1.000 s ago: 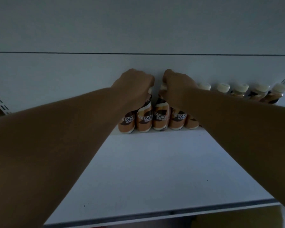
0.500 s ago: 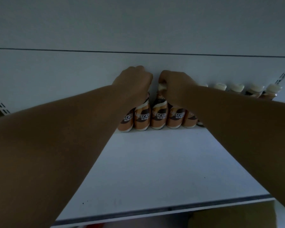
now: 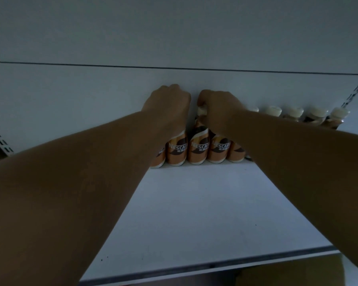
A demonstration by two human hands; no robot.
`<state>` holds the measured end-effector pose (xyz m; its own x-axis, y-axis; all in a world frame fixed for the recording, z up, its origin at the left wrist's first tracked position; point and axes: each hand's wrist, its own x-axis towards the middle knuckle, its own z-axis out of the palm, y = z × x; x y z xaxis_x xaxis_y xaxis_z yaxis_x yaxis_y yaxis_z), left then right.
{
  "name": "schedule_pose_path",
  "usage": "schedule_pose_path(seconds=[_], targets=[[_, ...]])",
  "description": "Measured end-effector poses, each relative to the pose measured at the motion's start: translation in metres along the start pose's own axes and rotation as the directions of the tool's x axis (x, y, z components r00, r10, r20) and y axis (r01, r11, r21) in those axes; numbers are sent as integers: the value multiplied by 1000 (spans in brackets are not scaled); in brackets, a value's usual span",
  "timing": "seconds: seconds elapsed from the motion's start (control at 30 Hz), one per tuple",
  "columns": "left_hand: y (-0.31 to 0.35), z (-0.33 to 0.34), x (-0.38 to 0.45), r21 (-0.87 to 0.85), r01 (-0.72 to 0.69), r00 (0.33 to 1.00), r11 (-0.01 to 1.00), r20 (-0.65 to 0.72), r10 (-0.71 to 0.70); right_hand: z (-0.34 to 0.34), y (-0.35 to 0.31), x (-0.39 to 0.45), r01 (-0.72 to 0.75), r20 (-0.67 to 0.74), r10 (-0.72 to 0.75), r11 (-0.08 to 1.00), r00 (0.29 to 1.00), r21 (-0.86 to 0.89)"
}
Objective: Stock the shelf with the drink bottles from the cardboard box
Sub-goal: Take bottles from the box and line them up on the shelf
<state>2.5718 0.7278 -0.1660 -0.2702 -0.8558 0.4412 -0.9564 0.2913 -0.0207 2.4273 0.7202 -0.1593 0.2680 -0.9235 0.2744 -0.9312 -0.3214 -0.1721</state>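
Both grips closed from above on bottle tops: left hand [image 3: 167, 104] curled over the necks of orange-and-brown labelled coffee bottles [image 3: 177, 151], right hand [image 3: 219, 106] curled around a cream cap [image 3: 202, 110]. Bottles stand upright in a row under the hands, against the white back panel [image 3: 91, 96] of the white metal shelf [image 3: 194, 213]. More cream-capped bottles [image 3: 293, 112] run right of the right hand. To finish well: seat bases flat, nudge labels forward, close gaps, then let go straight upward so neighbours don't tip.
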Motion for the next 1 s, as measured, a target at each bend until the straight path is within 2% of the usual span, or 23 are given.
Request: schedule_pose_path(seconds=[0.2, 0.4, 0.53, 0.67, 0.83, 1.0], targets=[[0, 1, 1, 7, 2, 1000, 1000, -7, -2, 5, -5, 4, -35, -49, 33, 999, 998, -32], [3, -1, 1, 30, -22, 1000, 999, 0, 22, 4, 1, -4, -13, -42, 13, 1000, 999, -10], [11, 2, 3, 24, -93, 996, 995, 7, 93, -10, 19, -21, -17, -152, 28, 997, 988, 70], [26, 5, 5, -33, -185, 983, 982, -25, 184, -20, 49, -37, -60, -234, 66, 998, 970, 36], [53, 17, 16, 115, -298, 943, 948, -121, 311, -24, 89, -40, -157, -164, 149, 987, 975, -40], [71, 25, 36, 140, -345, 929, 928, -87, 359, -19, 109, -28, -158, -92, 153, 986, 984, -50]])
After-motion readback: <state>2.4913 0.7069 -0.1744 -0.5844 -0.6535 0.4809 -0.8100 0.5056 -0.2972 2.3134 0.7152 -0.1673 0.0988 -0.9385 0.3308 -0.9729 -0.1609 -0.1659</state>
